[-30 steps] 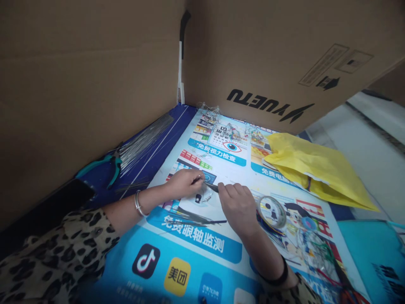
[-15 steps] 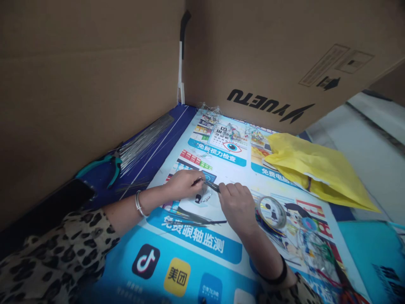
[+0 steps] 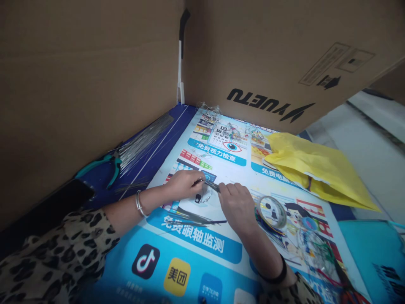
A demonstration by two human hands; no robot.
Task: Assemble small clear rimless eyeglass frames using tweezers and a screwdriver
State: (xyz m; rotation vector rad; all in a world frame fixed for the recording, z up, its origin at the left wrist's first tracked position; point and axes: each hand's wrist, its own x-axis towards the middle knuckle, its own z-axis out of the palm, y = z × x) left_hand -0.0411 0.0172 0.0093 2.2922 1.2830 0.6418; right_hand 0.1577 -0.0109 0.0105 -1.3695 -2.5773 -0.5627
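My left hand [image 3: 185, 184] is closed in a pinch on a thin wire piece [image 3: 198, 181], most of it covered by the fingers. A small loop of clear beads [image 3: 207, 195] with a dark bit shows just below the fingertips. My right hand [image 3: 236, 204] is wrapped round pliers [image 3: 211, 185], whose dark, slim jaws point left and meet the work at my left fingertips. The handles are hidden in the fist. Beneath the hands, a bunch of dark wire lengths [image 3: 196, 217] lies on the printed poster sheet [image 3: 152, 236].
Teal-handled pliers [image 3: 95, 164] and a sheaf of straight wires [image 3: 142, 143] lie at left. A tape roll [image 3: 271, 212], tangled coloured wires [image 3: 319, 253] and a yellow bag [image 3: 319, 169] are at right. Cardboard walls [image 3: 247, 50] rise behind.
Both hands keep nearly the same place and grip. The pliers' jaws at the left fingertips have shifted or turned very slightly.
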